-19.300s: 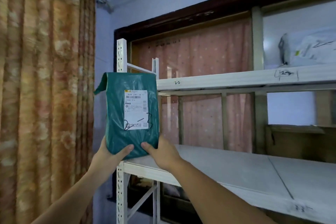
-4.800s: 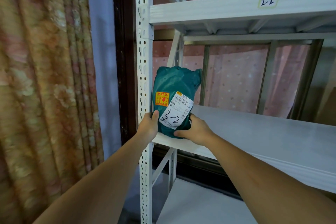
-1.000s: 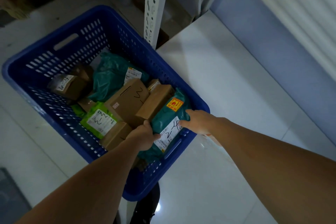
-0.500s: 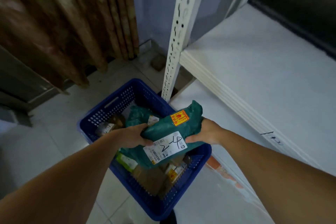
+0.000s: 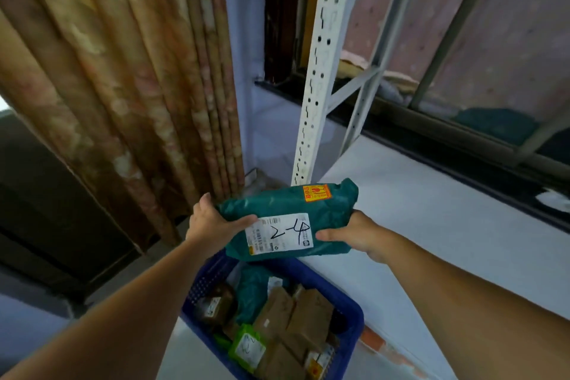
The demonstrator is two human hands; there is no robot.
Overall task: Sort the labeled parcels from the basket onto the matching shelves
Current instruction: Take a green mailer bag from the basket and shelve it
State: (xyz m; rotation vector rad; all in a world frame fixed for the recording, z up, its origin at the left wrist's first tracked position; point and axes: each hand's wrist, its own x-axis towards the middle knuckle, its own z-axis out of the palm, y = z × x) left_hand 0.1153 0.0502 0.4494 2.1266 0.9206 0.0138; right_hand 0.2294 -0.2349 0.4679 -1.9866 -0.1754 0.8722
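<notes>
The teal parcel (image 5: 287, 210) is wrapped in thin, crinkled plastic film with a slight sheen, and carries a matt white paper label (image 5: 279, 234) marked in black ink. Below it the blue basket (image 5: 354, 327) is moulded plastic lattice, holding brown cardboard boxes (image 5: 308, 315), dull and rough. The shelf upright (image 5: 320, 71) is white-painted perforated metal, the curtain (image 5: 123, 71) heavy woven cloth.

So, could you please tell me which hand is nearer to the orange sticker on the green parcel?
Right. The right hand grips the end below the orange sticker; the left hand grips the far end.
</notes>
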